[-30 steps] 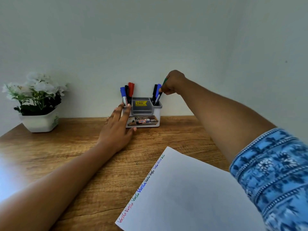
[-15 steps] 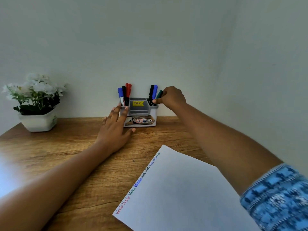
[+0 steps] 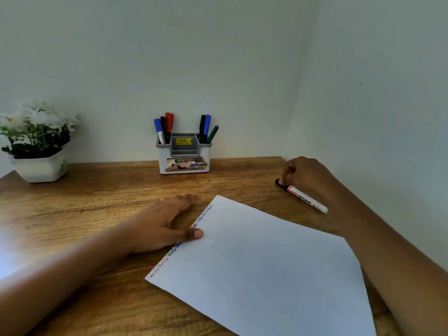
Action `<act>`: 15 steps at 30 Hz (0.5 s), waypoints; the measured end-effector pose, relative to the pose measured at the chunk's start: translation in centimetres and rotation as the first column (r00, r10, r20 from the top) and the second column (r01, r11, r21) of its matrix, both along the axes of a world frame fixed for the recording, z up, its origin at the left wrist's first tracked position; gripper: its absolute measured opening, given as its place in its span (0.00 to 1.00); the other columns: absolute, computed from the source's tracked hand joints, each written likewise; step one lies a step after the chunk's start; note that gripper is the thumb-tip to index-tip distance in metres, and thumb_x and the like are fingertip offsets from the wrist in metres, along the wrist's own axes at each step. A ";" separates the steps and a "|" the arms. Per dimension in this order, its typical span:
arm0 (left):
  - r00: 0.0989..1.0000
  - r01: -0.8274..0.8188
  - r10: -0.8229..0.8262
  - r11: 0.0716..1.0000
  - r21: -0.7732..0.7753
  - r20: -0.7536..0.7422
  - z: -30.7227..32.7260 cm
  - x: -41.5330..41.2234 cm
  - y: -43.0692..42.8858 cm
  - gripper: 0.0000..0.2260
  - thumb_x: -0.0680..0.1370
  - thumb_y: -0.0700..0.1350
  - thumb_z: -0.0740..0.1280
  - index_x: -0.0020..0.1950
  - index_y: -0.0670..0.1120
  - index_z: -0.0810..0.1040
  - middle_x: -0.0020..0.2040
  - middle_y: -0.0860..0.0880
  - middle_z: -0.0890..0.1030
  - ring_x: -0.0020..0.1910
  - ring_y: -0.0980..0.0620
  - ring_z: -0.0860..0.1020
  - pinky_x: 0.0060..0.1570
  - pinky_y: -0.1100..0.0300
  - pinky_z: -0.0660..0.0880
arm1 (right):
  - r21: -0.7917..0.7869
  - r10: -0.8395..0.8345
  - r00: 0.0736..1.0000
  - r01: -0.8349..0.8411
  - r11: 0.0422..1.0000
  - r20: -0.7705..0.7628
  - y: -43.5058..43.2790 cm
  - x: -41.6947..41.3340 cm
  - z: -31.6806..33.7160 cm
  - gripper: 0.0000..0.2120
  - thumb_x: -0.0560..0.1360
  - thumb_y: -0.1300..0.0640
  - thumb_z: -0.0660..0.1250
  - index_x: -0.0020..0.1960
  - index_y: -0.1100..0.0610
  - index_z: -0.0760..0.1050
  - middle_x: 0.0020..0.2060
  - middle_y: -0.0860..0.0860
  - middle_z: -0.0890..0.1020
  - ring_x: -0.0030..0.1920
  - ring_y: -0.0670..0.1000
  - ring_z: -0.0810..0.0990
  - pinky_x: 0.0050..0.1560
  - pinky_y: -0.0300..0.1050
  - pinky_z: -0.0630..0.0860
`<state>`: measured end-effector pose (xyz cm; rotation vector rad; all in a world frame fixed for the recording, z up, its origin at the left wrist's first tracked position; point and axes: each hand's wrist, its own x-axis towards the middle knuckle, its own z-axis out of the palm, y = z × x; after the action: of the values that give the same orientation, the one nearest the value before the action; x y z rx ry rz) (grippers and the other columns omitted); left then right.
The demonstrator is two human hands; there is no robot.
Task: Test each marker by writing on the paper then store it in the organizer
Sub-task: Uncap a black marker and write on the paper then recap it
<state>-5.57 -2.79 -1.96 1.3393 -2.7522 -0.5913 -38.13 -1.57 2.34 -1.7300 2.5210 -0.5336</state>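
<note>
I see the paper (image 3: pixel 266 263) nearest, with the left hand (image 3: pixel 164 224) flat on the wooden table (image 3: pixel 97 202), fingers straight and thumb on the paper's written edge. Further right, the right hand (image 3: pixel 308 175) has its fingers curled, pinching the black cap end of a whiteboard marker (image 3: pixel 306 199) lying on the table. The organizer (image 3: pixel 184 163) stands at the wall, with 3 markers in its right slot.

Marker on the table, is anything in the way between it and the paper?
Nothing visible is. The marker lies on bare table just right of the paper, with the right hand curled on its black cap. The left hand rests at the paper's left edge, out of the way.
</note>
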 end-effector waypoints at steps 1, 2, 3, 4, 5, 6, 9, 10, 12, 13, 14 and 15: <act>1.000 -0.002 0.002 1.000 0.006 -0.001 -0.1 0.1 -0.1 0.44 0.64 0.78 0.53 0.75 0.63 0.45 0.78 0.57 0.53 0.76 0.52 0.55 0.73 0.52 0.54 | 0.048 -0.023 1.000 0.024 0.999 -0.021 0.0 -0.7 -0.2 0.12 0.67 0.50 0.74 0.48 0.52 0.78 0.49 0.51 0.81 0.52 0.53 0.78 0.51 0.48 0.75; 1.000 -0.003 0.003 1.000 0.010 -0.005 -0.3 0.1 -0.2 0.44 0.63 0.78 0.53 0.75 0.64 0.45 0.78 0.57 0.53 0.76 0.53 0.55 0.73 0.52 0.54 | 0.097 -0.042 0.998 0.046 0.994 -0.047 0.0 -1.3 -0.3 0.16 0.67 0.48 0.74 0.51 0.54 0.78 0.50 0.52 0.81 0.53 0.54 0.78 0.53 0.49 0.75; 1.000 -0.004 0.004 1.000 0.015 -0.007 -0.4 0.1 -0.3 0.44 0.63 0.78 0.54 0.75 0.64 0.45 0.78 0.57 0.53 0.76 0.53 0.55 0.73 0.52 0.53 | 0.143 -0.056 0.995 0.066 0.987 -0.078 -0.1 -1.7 -0.5 0.19 0.67 0.47 0.74 0.53 0.55 0.77 0.50 0.52 0.80 0.53 0.54 0.78 0.53 0.49 0.75; 1.000 -0.003 0.003 1.000 0.012 -0.007 -0.5 0.0 -0.3 0.44 0.64 0.78 0.53 0.75 0.64 0.45 0.78 0.58 0.53 0.76 0.53 0.54 0.73 0.53 0.53 | 0.186 -0.059 0.992 0.079 0.979 -0.112 -0.1 -1.9 -0.7 0.21 0.67 0.45 0.74 0.54 0.56 0.77 0.49 0.53 0.80 0.52 0.54 0.78 0.52 0.49 0.75; 1.000 0.001 -0.001 1.000 0.009 -0.002 -0.6 0.0 -0.4 0.44 0.63 0.78 0.53 0.75 0.64 0.45 0.78 0.58 0.53 0.76 0.54 0.54 0.73 0.53 0.52 | 0.219 -0.053 0.989 0.082 0.972 -0.139 -0.2 -2.0 -0.9 0.21 0.68 0.45 0.73 0.54 0.57 0.77 0.48 0.53 0.80 0.50 0.54 0.78 0.51 0.48 0.75; 1.000 0.009 -0.009 1.000 0.004 0.003 -0.6 0.0 -0.5 0.45 0.61 0.78 0.51 0.75 0.64 0.45 0.78 0.58 0.53 0.76 0.54 0.54 0.73 0.53 0.52 | 0.242 -0.040 0.987 0.078 0.967 -0.157 -0.2 -2.0 -1.1 0.21 0.68 0.45 0.73 0.54 0.57 0.77 0.47 0.53 0.80 0.49 0.53 0.78 0.49 0.47 0.75; 1.000 0.023 -0.024 1.000 0.010 0.020 -0.6 0.0 -0.6 0.47 0.59 0.79 0.49 0.75 0.63 0.43 0.78 0.58 0.52 0.76 0.55 0.53 0.73 0.54 0.49 | 0.228 0.050 0.978 -0.004 0.974 -0.200 -0.3 -0.9 -1.6 0.16 0.72 0.47 0.70 0.54 0.56 0.77 0.49 0.54 0.80 0.50 0.53 0.78 0.48 0.47 0.74; 0.999 0.029 -0.029 0.999 0.013 0.019 -0.6 0.0 -0.5 0.48 0.58 0.80 0.48 0.75 0.64 0.43 0.78 0.58 0.51 0.76 0.55 0.52 0.73 0.54 0.48 | 0.206 0.095 0.975 -0.054 0.977 -0.199 -0.3 -0.2 -1.6 0.15 0.72 0.47 0.69 0.53 0.55 0.78 0.49 0.53 0.80 0.50 0.53 0.78 0.49 0.47 0.74; 0.999 0.033 -0.033 0.999 0.009 0.023 -0.6 -0.1 -0.6 0.49 0.58 0.80 0.48 0.75 0.63 0.41 0.78 0.58 0.50 0.76 0.56 0.51 0.73 0.54 0.47 | 0.154 0.221 0.969 -0.204 0.967 -0.109 -0.2 1.6 -1.6 0.12 0.72 0.47 0.69 0.50 0.53 0.78 0.47 0.51 0.80 0.48 0.51 0.77 0.47 0.47 0.73; 0.999 0.027 -0.028 1.000 0.011 0.022 -0.6 -0.2 -0.6 0.48 0.60 0.79 0.49 0.75 0.62 0.40 0.78 0.58 0.49 0.76 0.56 0.51 0.74 0.55 0.47 | 0.118 0.289 0.956 -0.281 0.952 -0.055 -0.1 2.7 -1.6 0.10 0.72 0.47 0.69 0.49 0.52 0.78 0.46 0.49 0.80 0.47 0.51 0.76 0.46 0.48 0.73; 1.000 0.023 -0.023 1.000 0.016 0.015 -0.6 -0.2 -0.6 0.48 0.61 0.78 0.50 0.75 0.62 0.39 0.78 0.58 0.49 0.76 0.56 0.51 0.74 0.55 0.47 | 0.067 0.362 0.932 -0.360 0.930 -0.026 0.1 3.9 -1.6 0.09 0.72 0.48 0.69 0.49 0.51 0.77 0.45 0.49 0.79 0.46 0.50 0.76 0.46 0.49 0.73; 1.000 0.022 -0.022 1.000 0.022 0.002 -0.7 -0.2 -0.7 0.48 0.61 0.78 0.50 0.75 0.62 0.37 0.78 0.59 0.50 0.76 0.56 0.51 0.74 0.55 0.47 | 0.003 0.442 0.896 -0.442 0.897 -0.032 0.4 5.1 -1.6 0.08 0.72 0.49 0.69 0.48 0.51 0.76 0.45 0.48 0.79 0.45 0.50 0.76 0.46 0.50 0.74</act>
<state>-5.77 -3.50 -2.70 1.3169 -2.7736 -0.6237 -33.07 -1.15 0.75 -2.2312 2.0310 -0.4771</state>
